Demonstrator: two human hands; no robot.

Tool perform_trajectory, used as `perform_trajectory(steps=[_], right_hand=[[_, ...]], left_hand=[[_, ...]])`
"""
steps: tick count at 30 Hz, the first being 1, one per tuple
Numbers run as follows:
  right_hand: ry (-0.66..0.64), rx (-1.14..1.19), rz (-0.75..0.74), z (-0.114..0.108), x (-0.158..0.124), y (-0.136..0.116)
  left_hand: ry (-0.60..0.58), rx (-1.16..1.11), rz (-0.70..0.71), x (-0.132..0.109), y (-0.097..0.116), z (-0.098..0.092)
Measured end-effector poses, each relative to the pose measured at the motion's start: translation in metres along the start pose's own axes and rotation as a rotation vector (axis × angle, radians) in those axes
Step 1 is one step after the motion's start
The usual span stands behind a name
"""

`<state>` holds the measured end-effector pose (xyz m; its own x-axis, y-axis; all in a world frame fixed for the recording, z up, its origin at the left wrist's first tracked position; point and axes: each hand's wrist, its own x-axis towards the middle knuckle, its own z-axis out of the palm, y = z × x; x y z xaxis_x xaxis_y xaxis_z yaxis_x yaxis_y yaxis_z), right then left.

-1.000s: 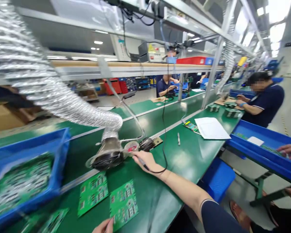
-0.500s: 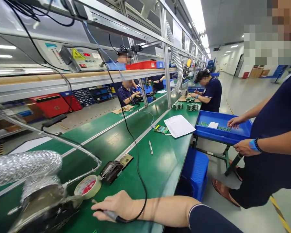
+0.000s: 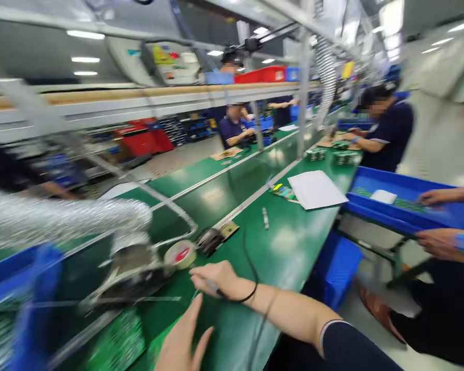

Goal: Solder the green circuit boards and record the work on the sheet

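Note:
My right hand (image 3: 215, 278) is closed around a corded pen-like tool, whose black cable loops over the wrist. Left of it lies a roll of tape (image 3: 180, 254) with a red centre. At the lower middle, my left hand (image 3: 183, 337) has its thumb and fingers apart, beside a green board (image 3: 118, 342) blurred by motion. A dark holder (image 3: 210, 241) sits on the green bench (image 3: 282, 252) behind the tape. Farther off are a white pen (image 3: 265, 218) and white paper (image 3: 317, 189).
A silver duct (image 3: 69, 219) runs in from the left above a blue bin (image 3: 42, 288). On the right, a person's hands (image 3: 444, 242) are at a blue tray (image 3: 390, 216), with a blue stool (image 3: 338, 265) below. Other people sit along the benches.
The view has swung left and down, bringing my left hand, the green boards and the blue bin into sight. My right hand still holds the corded tool.

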<state>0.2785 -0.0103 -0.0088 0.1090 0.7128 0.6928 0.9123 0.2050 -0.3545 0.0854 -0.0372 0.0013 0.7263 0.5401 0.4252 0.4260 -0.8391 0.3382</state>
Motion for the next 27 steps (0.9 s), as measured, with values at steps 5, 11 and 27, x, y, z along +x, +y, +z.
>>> perform_trajectory(steps=[5, 11, 27], right_hand=[[0.053, 0.298, 0.005, 0.004, 0.0, 0.007], [0.09, 0.36, 0.034, 0.012, -0.001, 0.014], [0.126, 0.293, 0.047, 0.013, -0.002, 0.012]], left_hand=[[-0.244, 0.056, -0.228, -0.018, 0.002, -0.023], [-0.436, 0.022, -0.317, -0.032, -0.013, -0.049], [-0.296, -0.049, -0.461, -0.115, 0.017, -0.101]])
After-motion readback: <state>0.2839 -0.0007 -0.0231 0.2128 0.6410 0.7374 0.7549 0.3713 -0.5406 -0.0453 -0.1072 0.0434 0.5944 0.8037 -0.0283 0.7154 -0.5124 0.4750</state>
